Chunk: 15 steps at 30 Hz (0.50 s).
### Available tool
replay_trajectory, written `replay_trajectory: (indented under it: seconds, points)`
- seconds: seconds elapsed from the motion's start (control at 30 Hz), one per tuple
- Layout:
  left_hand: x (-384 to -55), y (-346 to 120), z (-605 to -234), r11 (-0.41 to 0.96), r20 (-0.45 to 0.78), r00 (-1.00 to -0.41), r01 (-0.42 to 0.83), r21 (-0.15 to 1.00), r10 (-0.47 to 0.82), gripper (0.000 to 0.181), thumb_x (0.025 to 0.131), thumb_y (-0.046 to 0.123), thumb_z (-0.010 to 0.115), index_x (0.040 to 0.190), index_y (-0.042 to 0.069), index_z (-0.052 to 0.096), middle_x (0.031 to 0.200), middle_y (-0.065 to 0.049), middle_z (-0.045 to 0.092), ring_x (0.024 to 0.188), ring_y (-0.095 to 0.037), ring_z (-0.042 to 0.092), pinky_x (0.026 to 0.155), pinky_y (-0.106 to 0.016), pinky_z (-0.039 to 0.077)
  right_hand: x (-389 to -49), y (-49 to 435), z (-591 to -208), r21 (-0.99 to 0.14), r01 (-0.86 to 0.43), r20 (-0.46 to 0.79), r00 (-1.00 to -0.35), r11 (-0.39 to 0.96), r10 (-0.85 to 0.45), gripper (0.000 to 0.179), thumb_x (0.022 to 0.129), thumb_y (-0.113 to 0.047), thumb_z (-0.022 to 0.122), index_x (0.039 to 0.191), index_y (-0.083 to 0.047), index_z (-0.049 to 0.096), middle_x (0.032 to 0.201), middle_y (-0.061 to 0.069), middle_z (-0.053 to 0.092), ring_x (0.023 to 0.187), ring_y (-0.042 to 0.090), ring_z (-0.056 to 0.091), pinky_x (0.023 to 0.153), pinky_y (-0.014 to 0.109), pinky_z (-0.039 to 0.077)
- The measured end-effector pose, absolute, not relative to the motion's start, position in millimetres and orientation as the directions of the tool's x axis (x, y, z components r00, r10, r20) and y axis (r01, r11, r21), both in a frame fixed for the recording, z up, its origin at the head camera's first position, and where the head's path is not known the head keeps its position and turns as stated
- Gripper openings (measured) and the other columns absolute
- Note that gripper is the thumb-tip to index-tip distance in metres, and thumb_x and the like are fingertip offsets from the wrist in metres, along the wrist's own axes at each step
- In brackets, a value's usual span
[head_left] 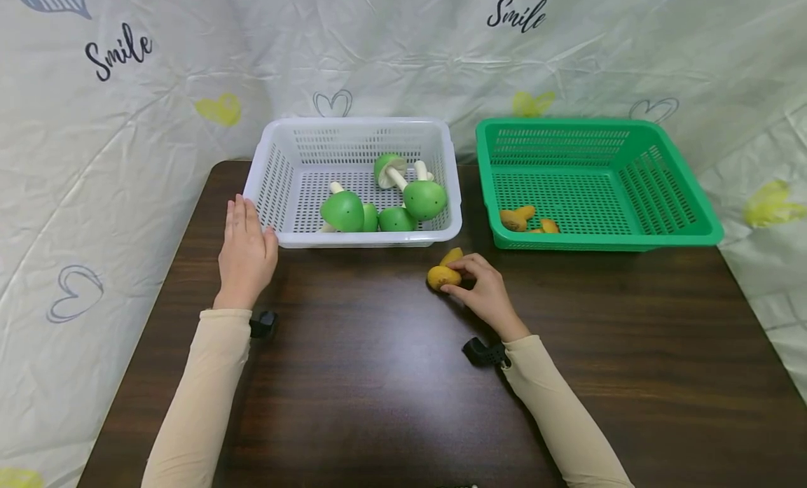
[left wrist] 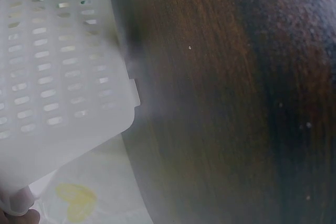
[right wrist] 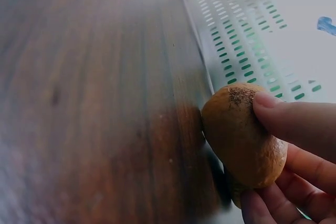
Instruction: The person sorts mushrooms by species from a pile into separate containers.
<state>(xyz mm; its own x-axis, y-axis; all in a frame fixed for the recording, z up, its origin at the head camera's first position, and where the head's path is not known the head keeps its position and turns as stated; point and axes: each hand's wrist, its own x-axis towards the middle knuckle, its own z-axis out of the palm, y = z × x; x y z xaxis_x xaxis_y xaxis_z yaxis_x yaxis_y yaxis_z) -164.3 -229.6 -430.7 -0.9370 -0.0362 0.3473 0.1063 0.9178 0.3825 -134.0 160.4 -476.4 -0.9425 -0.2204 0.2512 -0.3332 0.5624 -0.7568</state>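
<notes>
My right hand pinches a yellow-brown, lobed ginger root between thumb and fingers, low over the table in front of the baskets. In the right wrist view the ginger root shows a rough brown patch near the thumb tip. My left hand rests with straight fingers along the left side of the white basket. Inside that basket lie several toy mushrooms with green caps and white stems. Only a fingertip of the left hand shows in the left wrist view, at the basket's rim.
To the right of the white basket stands a green basket, with more ginger pieces in its front left corner. Both sit at the back of the dark wooden table. A printed white cloth hangs behind them.
</notes>
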Motion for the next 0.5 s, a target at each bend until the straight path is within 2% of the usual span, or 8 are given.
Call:
replay_trajectory:
  seconds: [0.5]
  points:
    - [-164.3, -229.4, -430.5, 0.915, 0.361, -0.932, 0.123, 0.384, -0.027, 0.058, 0.096, 0.021, 0.036, 0.14, -0.016, 0.026, 0.15, -0.028, 0.021, 0.14, -0.039, 0.016, 0.112, -0.046, 0.016, -133.8, 160.2, -476.7, -0.761, -0.323, 0.241, -0.946, 0.563, -0.216, 0.035, 0.071, -0.005, 0.081, 0.101, 0.005, 0.066, 0.101, 0.012, 0.058, 0.091, 0.025, 0.06, 0.081, 0.037, 0.052]
